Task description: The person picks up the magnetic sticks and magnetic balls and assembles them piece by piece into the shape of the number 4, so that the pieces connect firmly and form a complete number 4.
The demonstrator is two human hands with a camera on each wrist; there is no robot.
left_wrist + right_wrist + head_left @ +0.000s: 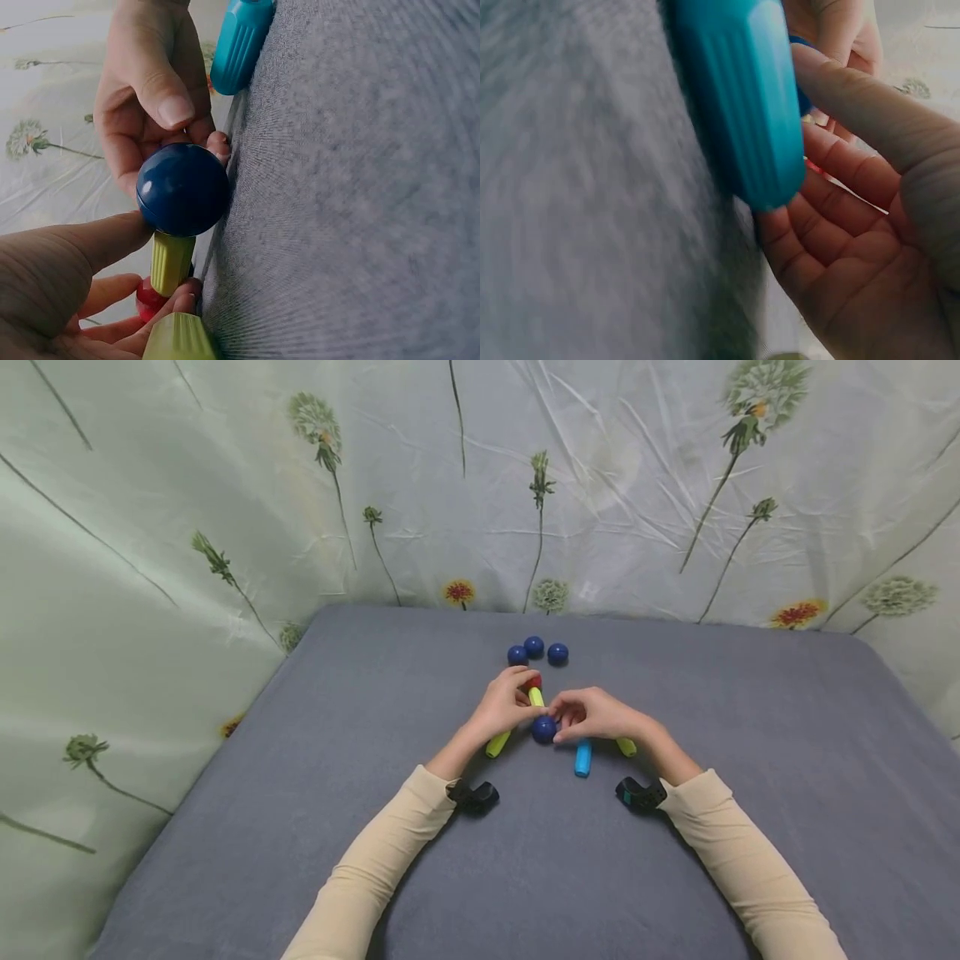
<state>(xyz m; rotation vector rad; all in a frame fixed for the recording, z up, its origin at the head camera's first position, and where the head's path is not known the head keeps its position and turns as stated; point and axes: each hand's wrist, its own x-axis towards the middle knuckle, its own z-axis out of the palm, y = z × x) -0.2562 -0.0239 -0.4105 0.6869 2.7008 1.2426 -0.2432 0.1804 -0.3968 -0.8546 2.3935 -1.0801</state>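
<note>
Blue balls number four, yellow rods apparently three.

Both arms are in now, the left arm and the right arm slanting toward each other over the table, sleeves ending just short of the wrists. And here are the hands, working short of the far edge, between its two corners! The left hand has its thumb stretched across toward its partner, fingers bent in a hold. The right hand faces it, back of the hand up, fingers gently curved, thumb apart (a nice relaxed shape, that). Fingertips near each other, wrists well apart.
</note>
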